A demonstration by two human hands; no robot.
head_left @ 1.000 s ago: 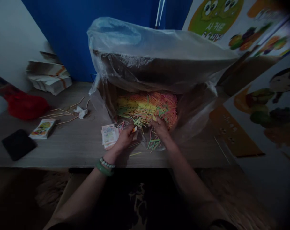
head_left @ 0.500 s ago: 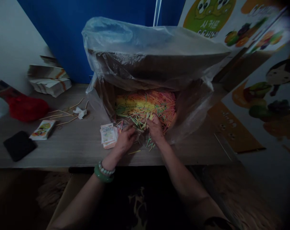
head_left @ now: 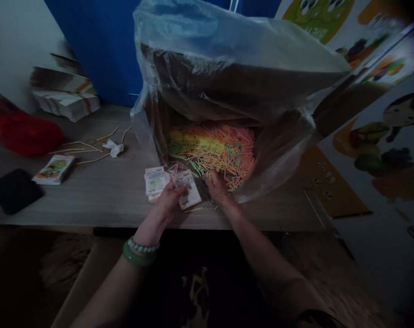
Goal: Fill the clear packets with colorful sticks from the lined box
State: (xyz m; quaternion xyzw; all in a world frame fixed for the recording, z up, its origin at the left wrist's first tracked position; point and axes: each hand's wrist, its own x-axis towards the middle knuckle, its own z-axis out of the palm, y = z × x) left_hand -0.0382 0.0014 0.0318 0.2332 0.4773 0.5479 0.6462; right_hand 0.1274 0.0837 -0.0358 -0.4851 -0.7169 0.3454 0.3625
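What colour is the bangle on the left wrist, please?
Green bangle, behind the left hand gripping a packet; best in head view.

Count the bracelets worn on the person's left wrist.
2. A green bangle sits farther up the forearm. A pale bead bracelet lies beside it, nearer the left hand, which holds a printed packet. The undersides of both bracelets are hidden.

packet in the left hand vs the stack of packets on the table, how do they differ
The packet is a single one, held tilted in the left hand; the stack is several, lying flat on the table. The packet is nearer the coloured sticks; the stack lies left of it. Both are small, pale, printed paper with reddish edges.
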